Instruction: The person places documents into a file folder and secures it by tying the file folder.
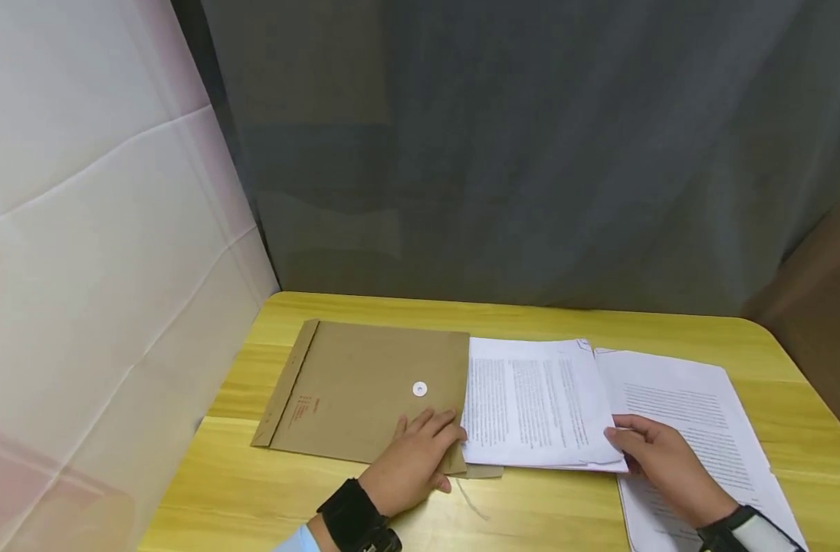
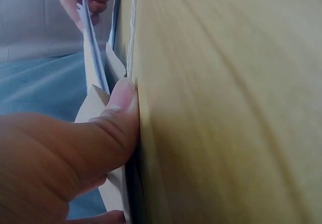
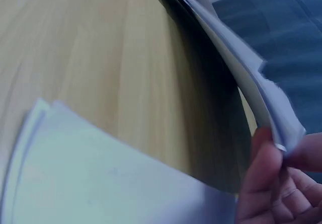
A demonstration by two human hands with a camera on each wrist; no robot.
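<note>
A brown envelope (image 1: 365, 391) w/ white button clasp is pinned flat by the left hand (image 1: 416, 460), while a printed, curling paper stack (image 1: 533, 402) is pinched by the right hand (image 1: 657, 456).

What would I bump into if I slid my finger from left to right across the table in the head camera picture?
Brown envelope → left hand resting on the envelope's right end → stack of printed pages → right hand lifting that stack's edge → second pile of papers lying flat on the yellow table.
</note>
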